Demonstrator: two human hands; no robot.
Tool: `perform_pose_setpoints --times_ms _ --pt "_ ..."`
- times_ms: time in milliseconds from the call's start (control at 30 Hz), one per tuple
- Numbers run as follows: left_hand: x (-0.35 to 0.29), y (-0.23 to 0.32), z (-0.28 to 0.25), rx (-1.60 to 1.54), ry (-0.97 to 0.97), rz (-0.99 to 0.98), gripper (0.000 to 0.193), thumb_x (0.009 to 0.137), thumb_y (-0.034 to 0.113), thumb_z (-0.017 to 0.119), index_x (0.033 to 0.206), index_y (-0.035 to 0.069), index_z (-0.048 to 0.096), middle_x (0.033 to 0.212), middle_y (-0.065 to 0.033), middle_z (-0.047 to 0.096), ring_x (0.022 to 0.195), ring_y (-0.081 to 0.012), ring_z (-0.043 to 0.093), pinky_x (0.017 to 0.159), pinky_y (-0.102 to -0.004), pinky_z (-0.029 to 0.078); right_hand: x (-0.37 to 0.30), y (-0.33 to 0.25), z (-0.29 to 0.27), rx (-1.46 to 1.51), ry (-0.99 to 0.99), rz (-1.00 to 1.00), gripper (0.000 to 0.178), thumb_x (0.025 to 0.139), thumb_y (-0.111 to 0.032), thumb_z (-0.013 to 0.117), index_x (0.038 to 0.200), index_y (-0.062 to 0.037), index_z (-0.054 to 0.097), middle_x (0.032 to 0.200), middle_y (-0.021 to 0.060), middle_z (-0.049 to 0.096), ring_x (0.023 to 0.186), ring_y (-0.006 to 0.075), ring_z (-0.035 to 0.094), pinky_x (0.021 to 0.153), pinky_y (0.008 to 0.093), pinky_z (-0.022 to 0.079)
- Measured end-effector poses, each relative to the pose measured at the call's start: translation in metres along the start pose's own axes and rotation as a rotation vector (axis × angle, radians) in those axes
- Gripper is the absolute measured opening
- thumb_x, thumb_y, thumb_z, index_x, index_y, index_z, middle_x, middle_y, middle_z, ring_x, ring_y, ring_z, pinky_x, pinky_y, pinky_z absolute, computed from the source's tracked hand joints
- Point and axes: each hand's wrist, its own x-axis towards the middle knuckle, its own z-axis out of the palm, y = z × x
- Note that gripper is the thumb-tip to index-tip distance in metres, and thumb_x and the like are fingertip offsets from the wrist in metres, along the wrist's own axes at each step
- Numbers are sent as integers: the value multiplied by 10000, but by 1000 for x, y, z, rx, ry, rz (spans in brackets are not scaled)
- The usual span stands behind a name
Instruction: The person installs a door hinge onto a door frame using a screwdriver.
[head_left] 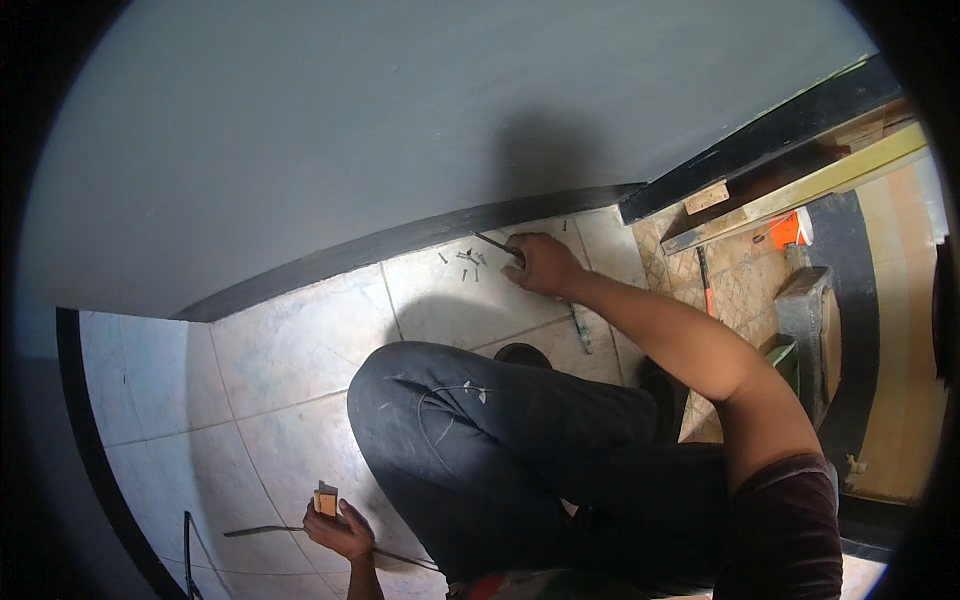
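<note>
My right hand [547,266] is closed around a tool with a thin dark shaft [492,242], held low over the tiles by the wall's base. The handle is hidden in my fist, so its exact kind does not show. Several loose screws [469,258] lie on the white floor tile just left of that hand. At the lower left, my left hand [342,528] has its fingers around a small orange-brown block [325,503] with a grey piece at its top. A long thin dark bar [262,530] passes by the left hand; whether the fingers touch it, I cannot tell.
A grey wall [300,130] with a dark skirting rises in front. Right of the doorway edge are a pale wooden beam [800,190], an orange and white container [791,229] and a grey block-like object [803,300]. A slim tool [581,330] lies beneath my right forearm.
</note>
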Motion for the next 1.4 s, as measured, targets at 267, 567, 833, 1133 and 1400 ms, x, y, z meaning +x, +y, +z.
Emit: perform_pose_setpoints --times_ms 267,567,833,1133,1400 --pt "3 -1 4 -30 14 37 641 1022 451 572 1350 -95 502 1176 -262 547 1085 -444 520 934 -558 385 14 -24 64 178 272 92 396 946 -280 704 1258 -37 697 1140 210 693 1031 404 699 927 511 567" --pt "2 -2 2 -39 -33 6 647 1037 421 592 1372 -123 486 1197 -270 525 1135 -431 507 998 -555 373 26 -23 86 117 395 65 325 949 -186 667 1258 -96 713 1108 190 690 973 405 709 863 512 591" --pt "2 -3 4 -34 0 6 636 1009 435 596 1354 -91 500 1195 -265 541 1123 -453 521 971 -574 384 31 -14 88 176 389 104 221 959 -218 691 1123 -73 715 1089 177 703 974 404 706 854 513 575" --pt "2 -1 3 -9 -13 -5 716 1022 504 591 1360 -121 503 1190 -267 539 1121 -435 525 985 -554 400 25 2 88 271 397 86 205 898 -161 754 1064 -44 721 1034 191 734 957 383 725 838 446 574" --pt "3 2 3 -5 7 34 641 1030 458 557 1341 -100 505 1158 -272 540 1082 -455 527 932 -578 396 21 -13 67 81 425 -170 278 946 -134 662 1215 -79 702 1242 110 693 966 381 721 870 477 595"
